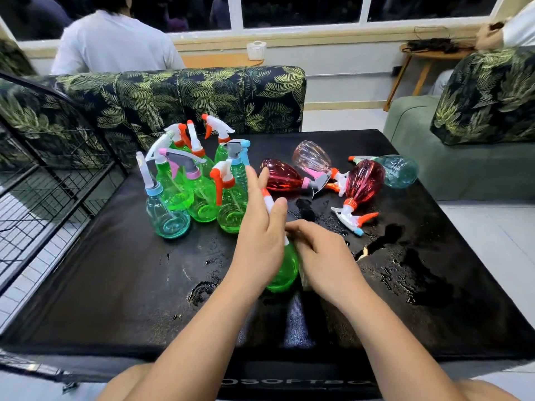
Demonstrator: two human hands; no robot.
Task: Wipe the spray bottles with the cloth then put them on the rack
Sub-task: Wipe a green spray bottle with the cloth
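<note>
Green spray bottle (285,270) sits mid-table (115,285) between both hands, tilted, nozzle pointing away from the person. Left hand (259,227) is spread, fingers straight, palm flat on the bottle's left side, with the white neck running up between thumb and forefinger. Right hand (324,256) has its fingers curled on the bottle's right shoulder. A pale strip under the palm looks like the cloth (304,277), though most of it is hidden.

Step in hand, as a judgement: wiping this bottle.

To do it well, the left hand should steady the neck and turn the bottle. The right hand then drags the cloth around the whole body, the base and the trigger head. The plastic looks slick, so the hold should be firm.

The table has wet patches (422,273), so the wiped bottle should not go back down on them. It should go straight to the wire rack (43,183) on the left.

Upright green bottles (199,192) stand just beyond the left hand and could be knocked when reaching that way. Red bottles (279,175) lie further back on the right.
</note>
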